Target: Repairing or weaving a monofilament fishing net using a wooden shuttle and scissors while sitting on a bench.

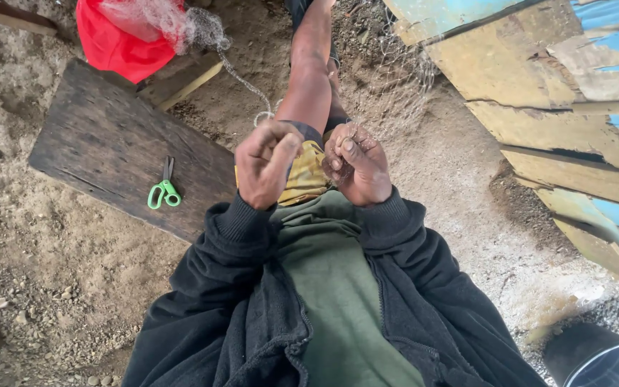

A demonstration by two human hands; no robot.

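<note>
green scissors (164, 190) on dark plank (109, 143), red bag (112, 43), black pipe (596, 355) btm right

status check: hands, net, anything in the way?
Left hand and right hand both pinched shut on fine net, raised over lap. Net runs out past leg. Green scissors untouched on plank. Nothing obstructing.

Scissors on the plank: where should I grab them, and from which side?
Take the green-handled scissors by the green loops, which lie at the end nearest the person, blades closed and pointing away. Come from above with the left hand; they lie flat on the dark wooden plank, clear all round.
</note>
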